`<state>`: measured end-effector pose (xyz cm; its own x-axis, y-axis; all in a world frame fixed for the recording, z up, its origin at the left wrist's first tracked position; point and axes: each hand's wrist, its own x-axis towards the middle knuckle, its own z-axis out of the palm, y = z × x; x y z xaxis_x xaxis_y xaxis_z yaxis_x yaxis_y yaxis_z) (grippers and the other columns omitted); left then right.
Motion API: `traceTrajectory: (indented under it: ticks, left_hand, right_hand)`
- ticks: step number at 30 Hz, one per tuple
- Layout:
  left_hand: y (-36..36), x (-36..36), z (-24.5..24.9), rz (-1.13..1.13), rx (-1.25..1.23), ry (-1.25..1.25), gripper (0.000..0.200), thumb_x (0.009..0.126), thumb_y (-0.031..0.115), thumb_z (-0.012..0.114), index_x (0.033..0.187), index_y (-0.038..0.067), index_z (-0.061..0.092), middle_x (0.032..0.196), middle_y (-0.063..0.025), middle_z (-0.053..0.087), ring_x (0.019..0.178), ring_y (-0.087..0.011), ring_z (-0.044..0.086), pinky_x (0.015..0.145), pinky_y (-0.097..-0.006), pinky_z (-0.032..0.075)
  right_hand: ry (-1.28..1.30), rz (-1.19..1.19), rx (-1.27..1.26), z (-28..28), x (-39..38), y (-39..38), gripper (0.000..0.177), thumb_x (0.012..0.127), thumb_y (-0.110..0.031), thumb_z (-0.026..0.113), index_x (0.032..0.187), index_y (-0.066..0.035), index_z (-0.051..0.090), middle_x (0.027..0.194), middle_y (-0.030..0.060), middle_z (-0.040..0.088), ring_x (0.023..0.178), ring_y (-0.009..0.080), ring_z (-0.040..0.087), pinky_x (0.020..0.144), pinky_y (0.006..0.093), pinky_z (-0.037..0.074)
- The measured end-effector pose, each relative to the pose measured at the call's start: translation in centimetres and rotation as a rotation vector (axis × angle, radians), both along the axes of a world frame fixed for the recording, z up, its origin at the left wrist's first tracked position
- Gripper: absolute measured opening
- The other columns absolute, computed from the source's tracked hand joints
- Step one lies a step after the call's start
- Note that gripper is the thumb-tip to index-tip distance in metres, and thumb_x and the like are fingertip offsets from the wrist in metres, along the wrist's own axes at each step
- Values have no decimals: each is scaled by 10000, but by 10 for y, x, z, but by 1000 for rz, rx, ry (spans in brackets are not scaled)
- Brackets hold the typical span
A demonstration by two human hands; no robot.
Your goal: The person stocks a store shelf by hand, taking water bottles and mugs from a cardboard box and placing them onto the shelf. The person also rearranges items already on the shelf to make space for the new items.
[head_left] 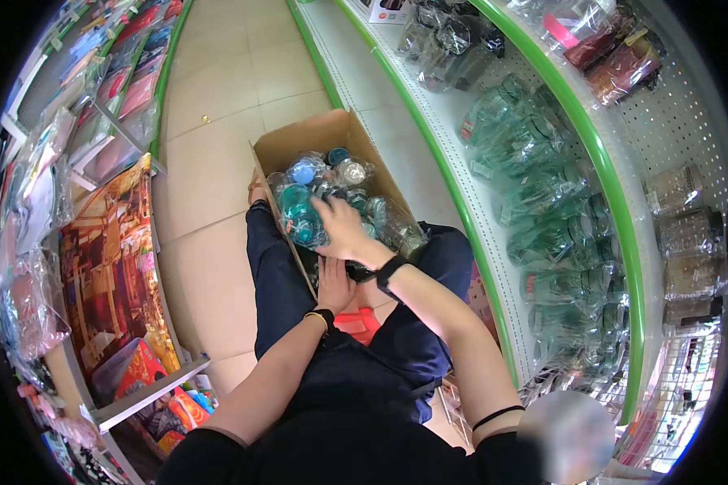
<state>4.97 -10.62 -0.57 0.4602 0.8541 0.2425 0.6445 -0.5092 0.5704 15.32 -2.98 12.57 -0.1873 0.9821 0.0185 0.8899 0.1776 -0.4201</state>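
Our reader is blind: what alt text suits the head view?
A person's right hand rests on plastic-wrapped bottles in a cardboard box on their lap, left hand at its near end. Green-edged shelves beside them hold similar bottles.

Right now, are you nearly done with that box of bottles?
Not nearly. Done: wrapped green bottles line the shelf alongside. In hand: the right hand rests on the wrapped bottles in the cardboard box; the left hand is at its near end. Left: the box looks full.
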Motion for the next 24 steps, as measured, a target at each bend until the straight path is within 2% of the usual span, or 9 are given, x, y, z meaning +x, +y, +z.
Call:
traceTrajectory:
  ticks: [3, 5, 9, 11, 14, 16, 19, 21, 24]
  left_hand:
    - [0, -1, -9, -51, -130, 62, 572, 777, 202, 569, 1276, -48, 445, 1293, -247, 452, 1290, -432, 339, 1110, -558, 198]
    - [1, -3, 13, -46, -266, -65, 593, 791, 269, 587, 1294, -19, 459, 1319, -230, 455, 1292, -417, 348, 1118, -531, 189]
    - [1, -2, 18, -1, -219, -127, 695, 745, 247, 632, 1335, -29, 391, 1358, -231, 414, 1294, -431, 335, 1124, -495, 200]
    - [-3, -5, 27, 1, -197, -101, 715, 727, 215, 639, 1342, -34, 373, 1366, -235, 401, 1294, -438, 329, 1127, -486, 202]
    - [13, 1, 42, -80, -221, -140, 727, 693, 109, 606, 1347, -67, 342, 1390, -278, 350, 1326, -441, 282, 1132, -487, 189]
    - [4, -5, 28, -80, -149, -93, 746, 679, 72, 577, 1355, -94, 309, 1417, -305, 302, 1348, -449, 242, 1136, -484, 177]
    - [3, -7, 22, -106, -61, -86, 744, 681, 50, 549, 1366, -91, 294, 1445, -311, 260, 1369, -452, 215, 1138, -516, 160]
    - [4, -8, 11, -114, -23, -117, 769, 677, 49, 535, 1382, -93, 265, 1459, -306, 237, 1383, -440, 191, 1141, -519, 146]
    - [4, -8, 9, -130, -20, -118, 776, 676, 45, 514, 1391, -94, 248, 1465, -299, 228, 1390, -434, 175, 1145, -516, 138]
  right_hand:
    - [-199, 191, 59, -8, -38, 10, 786, 644, -117, 735, 1356, -124, 400, 1356, 237, 390, 1236, 422, 408, 957, 508, 406]
    - [-322, 78, 85, -20, -55, 10, 753, 632, -84, 714, 1326, -129, 426, 1362, 230, 385, 1200, 430, 437, 912, 526, 440]
    - [-286, -11, 62, -40, -50, 25, 688, 618, -97, 719, 1250, -115, 448, 1347, 220, 389, 1128, 454, 478, 864, 506, 479]
    - [-40, -8, 40, -37, -37, 24, 598, 649, -150, 735, 1188, -112, 480, 1323, 204, 391, 1117, 485, 481, 784, 492, 515]
    - [379, -149, 155, -23, -4, 25, 554, 619, -171, 717, 1127, -123, 503, 1098, 208, 506, 966, 404, 563, 825, 467, 476]
    - [540, -159, 215, 25, 14, 14, 584, 632, -168, 705, 1172, -93, 495, 1126, 210, 524, 1031, 387, 544, 892, 426, 461]
    - [458, -156, 418, 107, 37, -24, 760, 662, -164, 713, 1320, 4, 372, 1235, 235, 488, 1145, 391, 511, 975, 390, 436]
    - [538, -94, 475, 178, 59, -60, 786, 678, -168, 720, 1331, 0, 317, 1225, 203, 500, 1145, 336, 529, 977, 392, 429]
    - [394, -227, 693, 266, 95, -116, 831, 677, -206, 733, 1314, 0, 240, 1060, 247, 563, 958, 353, 624, 846, 403, 509]
